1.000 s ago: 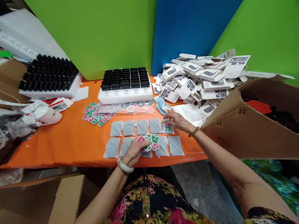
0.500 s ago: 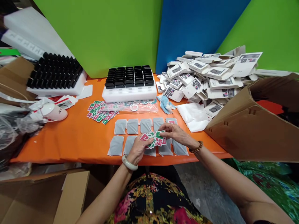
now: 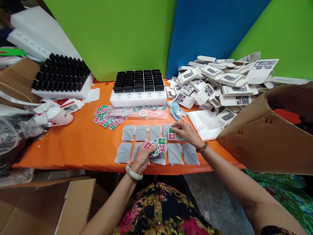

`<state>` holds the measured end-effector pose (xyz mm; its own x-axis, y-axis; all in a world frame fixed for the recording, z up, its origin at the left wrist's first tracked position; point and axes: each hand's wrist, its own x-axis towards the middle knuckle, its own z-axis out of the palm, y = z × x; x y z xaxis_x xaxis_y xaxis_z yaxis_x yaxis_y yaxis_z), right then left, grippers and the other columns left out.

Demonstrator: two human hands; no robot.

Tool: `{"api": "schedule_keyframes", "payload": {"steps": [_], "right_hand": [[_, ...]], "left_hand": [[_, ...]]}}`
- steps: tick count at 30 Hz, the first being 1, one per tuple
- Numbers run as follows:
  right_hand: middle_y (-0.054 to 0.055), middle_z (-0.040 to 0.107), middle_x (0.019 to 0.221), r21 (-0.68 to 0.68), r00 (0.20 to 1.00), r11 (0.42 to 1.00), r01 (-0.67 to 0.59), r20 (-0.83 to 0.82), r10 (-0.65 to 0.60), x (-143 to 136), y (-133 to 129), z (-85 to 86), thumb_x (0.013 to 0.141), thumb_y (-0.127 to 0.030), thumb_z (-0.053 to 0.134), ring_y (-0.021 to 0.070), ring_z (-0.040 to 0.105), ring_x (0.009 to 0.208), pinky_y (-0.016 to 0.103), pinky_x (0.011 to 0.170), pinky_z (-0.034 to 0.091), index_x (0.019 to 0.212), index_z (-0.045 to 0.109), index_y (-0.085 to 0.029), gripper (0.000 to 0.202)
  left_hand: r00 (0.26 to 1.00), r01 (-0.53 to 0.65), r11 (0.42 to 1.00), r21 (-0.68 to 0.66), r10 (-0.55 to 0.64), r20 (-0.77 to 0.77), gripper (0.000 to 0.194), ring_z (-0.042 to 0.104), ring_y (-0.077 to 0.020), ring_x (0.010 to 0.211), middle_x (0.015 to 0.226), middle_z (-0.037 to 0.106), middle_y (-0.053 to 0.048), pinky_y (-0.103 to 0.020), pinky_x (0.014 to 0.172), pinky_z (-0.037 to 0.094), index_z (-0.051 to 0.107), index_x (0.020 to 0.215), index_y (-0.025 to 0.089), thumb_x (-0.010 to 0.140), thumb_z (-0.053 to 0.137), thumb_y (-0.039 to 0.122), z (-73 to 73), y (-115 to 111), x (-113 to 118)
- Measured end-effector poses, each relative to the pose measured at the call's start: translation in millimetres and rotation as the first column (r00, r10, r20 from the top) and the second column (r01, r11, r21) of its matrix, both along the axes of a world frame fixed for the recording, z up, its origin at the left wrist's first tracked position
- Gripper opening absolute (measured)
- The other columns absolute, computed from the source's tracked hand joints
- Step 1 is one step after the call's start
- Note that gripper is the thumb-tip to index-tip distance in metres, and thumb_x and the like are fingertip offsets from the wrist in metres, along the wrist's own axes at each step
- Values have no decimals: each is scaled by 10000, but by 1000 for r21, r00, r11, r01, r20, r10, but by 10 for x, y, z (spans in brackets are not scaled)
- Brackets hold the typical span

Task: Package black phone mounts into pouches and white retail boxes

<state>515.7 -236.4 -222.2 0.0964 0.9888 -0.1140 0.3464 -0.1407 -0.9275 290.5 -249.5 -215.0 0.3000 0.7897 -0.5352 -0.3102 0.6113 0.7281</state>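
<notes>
Fanned out in my left hand (image 3: 143, 155) is a bunch of red and green stickers (image 3: 161, 141), gripped under the thumb above the front row. My right hand (image 3: 187, 133) pinches one red and green sticker (image 3: 172, 134) by its upper edge, over a grey pouch (image 3: 166, 129) in the back row. Two rows of flat grey pouches in thin clear wrapping lie on the orange table, among them a front-row pouch (image 3: 174, 153) just below my right hand. The back-row pouch at the right end is mostly hidden by that hand.
Behind the pouches lie a loose heap of stickers (image 3: 107, 116) and a white foam tray (image 3: 138, 99) of black pieces. Another loaded tray (image 3: 66, 94) stands left. White printed boxes (image 3: 207, 94) pile up right, near a blue cloth (image 3: 176, 110) and a large cardboard box (image 3: 256, 137).
My right hand has drawn one sticker away from the fan and carried it up over the back-row pouch. My left hand, still holding the bunch, has shifted slightly left.
</notes>
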Motion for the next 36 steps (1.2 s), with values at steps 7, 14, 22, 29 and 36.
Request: {"api": "schedule_keyframes", "payload": {"steps": [7, 14, 22, 29, 36], "right_hand": [[61, 641, 777, 198, 917, 980, -7, 392, -72, -85, 152, -176, 786, -234, 546, 204, 571, 720, 345, 687, 429, 764, 589, -182, 71], [38, 622, 748, 71, 986, 989, -133, 113, 124, -376, -102, 91, 843, -408, 575, 172, 568, 655, 314, 622, 448, 944, 590, -195, 236], [-53, 506, 577, -69, 978, 988, -138, -164, 125, -508, 57, 60, 749, -346, 633, 106, 479, 511, 250, 512, 393, 873, 581, -197, 201], [-29, 540, 597, 33, 962, 992, -121, 252, 109, -671, 309, -70, 790, -232, 539, 137, 494, 552, 267, 554, 367, 862, 589, -192, 96], [81, 608, 929, 204, 936, 966, -159, 343, 81, -823, 150, 42, 840, -308, 545, 189, 562, 756, 323, 692, 438, 941, 602, -185, 169]], "left_hand": [[1000, -22, 999, 38, 22, -14, 347, 585, -89, 558, 634, 689, -15, -201, 572, 453, 680, 693, 95, 457, 887, 240, -16, -2, -74], [1000, 8, 998, 69, -8, -1, 350, 601, -110, 585, 658, 698, -36, -222, 598, 471, 698, 749, 88, 503, 874, 266, -48, 11, -90], [996, -87, 996, 30, 87, -1, 362, 586, -92, 540, 627, 674, -9, -199, 544, 478, 670, 727, 100, 473, 887, 242, -92, -41, -212], [995, -83, 994, -72, 87, 54, 397, 604, -118, 548, 652, 671, -8, -235, 508, 524, 655, 759, 111, 482, 888, 274, -27, -82, -363], [991, -121, 992, -45, 124, 58, 439, 611, -122, 578, 680, 675, -13, -237, 558, 513, 652, 790, 108, 444, 891, 231, 20, -47, -448]]}}
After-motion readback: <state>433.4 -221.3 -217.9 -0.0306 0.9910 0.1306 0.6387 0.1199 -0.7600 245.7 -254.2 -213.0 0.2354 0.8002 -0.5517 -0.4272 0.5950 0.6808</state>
